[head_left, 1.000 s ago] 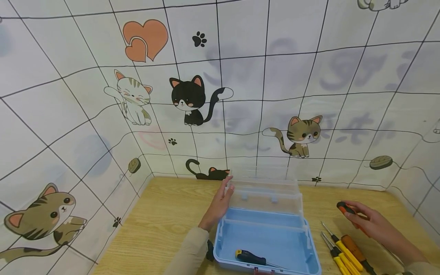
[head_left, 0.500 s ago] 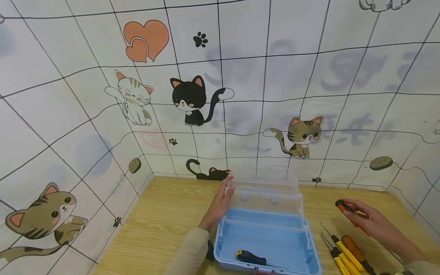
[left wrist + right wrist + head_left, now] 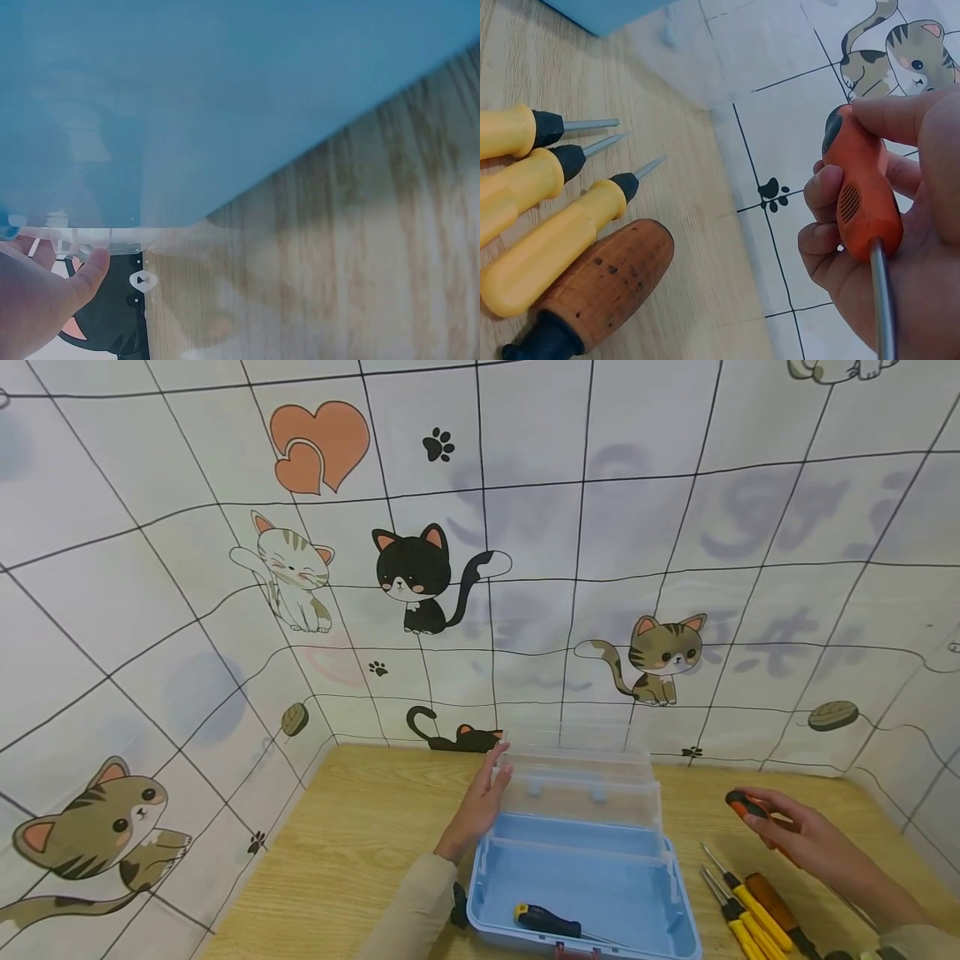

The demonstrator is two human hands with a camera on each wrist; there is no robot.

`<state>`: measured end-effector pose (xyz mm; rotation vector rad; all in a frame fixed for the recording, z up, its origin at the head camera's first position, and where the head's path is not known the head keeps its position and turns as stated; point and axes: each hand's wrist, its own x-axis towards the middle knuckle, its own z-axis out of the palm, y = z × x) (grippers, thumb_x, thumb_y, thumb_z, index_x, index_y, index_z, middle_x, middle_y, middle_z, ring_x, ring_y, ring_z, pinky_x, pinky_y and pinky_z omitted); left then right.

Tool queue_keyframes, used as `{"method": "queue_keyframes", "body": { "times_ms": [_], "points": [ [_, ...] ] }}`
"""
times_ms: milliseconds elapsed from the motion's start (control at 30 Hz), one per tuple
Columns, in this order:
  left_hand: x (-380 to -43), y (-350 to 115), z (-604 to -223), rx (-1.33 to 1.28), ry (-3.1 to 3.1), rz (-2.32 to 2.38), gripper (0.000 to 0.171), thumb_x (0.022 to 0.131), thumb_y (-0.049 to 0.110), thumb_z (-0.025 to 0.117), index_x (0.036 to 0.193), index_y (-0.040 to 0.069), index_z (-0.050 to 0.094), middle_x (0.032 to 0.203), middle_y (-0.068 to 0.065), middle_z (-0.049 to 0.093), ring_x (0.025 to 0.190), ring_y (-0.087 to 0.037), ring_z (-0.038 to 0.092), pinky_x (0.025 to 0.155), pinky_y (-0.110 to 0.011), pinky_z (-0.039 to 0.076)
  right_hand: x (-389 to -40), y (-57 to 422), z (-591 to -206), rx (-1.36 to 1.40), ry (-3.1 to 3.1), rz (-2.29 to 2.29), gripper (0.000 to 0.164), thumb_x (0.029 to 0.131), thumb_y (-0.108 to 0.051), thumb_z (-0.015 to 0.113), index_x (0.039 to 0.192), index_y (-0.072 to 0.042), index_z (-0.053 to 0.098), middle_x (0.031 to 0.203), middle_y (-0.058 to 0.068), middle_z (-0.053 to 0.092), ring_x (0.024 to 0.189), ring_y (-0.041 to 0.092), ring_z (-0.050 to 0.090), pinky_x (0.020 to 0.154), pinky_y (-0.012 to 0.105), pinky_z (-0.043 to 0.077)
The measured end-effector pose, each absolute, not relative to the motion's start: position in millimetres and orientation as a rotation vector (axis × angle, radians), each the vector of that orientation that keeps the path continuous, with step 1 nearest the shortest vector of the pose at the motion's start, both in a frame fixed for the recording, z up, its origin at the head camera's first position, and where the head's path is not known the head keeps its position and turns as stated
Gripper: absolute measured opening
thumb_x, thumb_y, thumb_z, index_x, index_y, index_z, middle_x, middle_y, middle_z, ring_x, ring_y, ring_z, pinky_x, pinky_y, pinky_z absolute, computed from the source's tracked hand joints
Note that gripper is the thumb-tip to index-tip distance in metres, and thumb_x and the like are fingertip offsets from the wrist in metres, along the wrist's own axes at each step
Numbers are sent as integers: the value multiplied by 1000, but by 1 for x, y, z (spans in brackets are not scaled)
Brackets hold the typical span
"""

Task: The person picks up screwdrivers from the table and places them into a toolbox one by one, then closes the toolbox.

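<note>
My right hand (image 3: 806,831) grips a screwdriver (image 3: 866,180) by its orange and black handle, above the table. Its metal shaft points back toward the wrist. At the far left corner of a blue storage box (image 3: 570,877), my left hand (image 3: 478,802) holds the edge of the raised clear lid (image 3: 577,793) between thumb and fingers. Inside the box, near its front wall, lies a screwdriver with a black and yellow handle (image 3: 547,922). Three yellow-handled screwdrivers (image 3: 562,240) and a brown-handled tool (image 3: 611,281) lie on the table below my right hand.
The wooden table (image 3: 360,843) runs back to a wall covering (image 3: 540,527) printed with cats and grid lines. A reddish latch (image 3: 576,952) sits on the box's front. Something small and black (image 3: 459,906) shows beside the box under the left sleeve.
My right hand, with the orange and black screwdriver, has shifted slightly left and up. The left hand, the lid and the box stay where they were.
</note>
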<state>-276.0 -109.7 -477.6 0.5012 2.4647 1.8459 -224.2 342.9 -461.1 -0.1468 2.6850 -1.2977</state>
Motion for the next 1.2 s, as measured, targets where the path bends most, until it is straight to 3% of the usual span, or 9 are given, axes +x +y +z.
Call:
{"method": "queue_keyframes", "body": {
  "times_ms": [167,300,633,967,1200],
  "points": [
    [-275,-109,-477,505,2472,1847,47,109,31,38,154,26,28,165,-10,16,150,-34,19,116,-62,18,-224,340,-459,-191,2691,-1303,58,106,-34,48,149,1,31,133,31,46,83,7,57,58,31,46],
    [-276,-108,-477,500,2475,1858,47,109,31,39,154,27,28,165,-11,17,150,-34,19,116,-63,18,-226,339,-458,-217,2685,-1308,58,106,-33,48,149,2,30,139,35,41,88,0,58,64,31,50],
    [-276,-107,-478,486,2470,1869,46,109,32,39,154,28,29,164,-8,19,149,-33,20,116,-61,18,-224,332,-451,-222,2674,-1319,58,106,-31,48,150,2,30,131,32,47,86,7,58,63,30,49],
    [-275,-108,-478,515,2474,1871,46,109,29,38,154,24,29,164,-12,18,149,-34,20,116,-62,18,-224,321,-444,-268,2633,-1382,52,105,-30,49,151,-9,33,119,20,47,77,16,54,56,31,40],
    [-275,-109,-478,514,2475,1856,47,109,29,38,154,25,28,165,-12,16,150,-34,19,116,-62,18,-224,317,-436,-366,2663,-1390,50,106,-24,49,150,-6,33,112,14,50,77,15,56,54,31,40]
  ]
}}
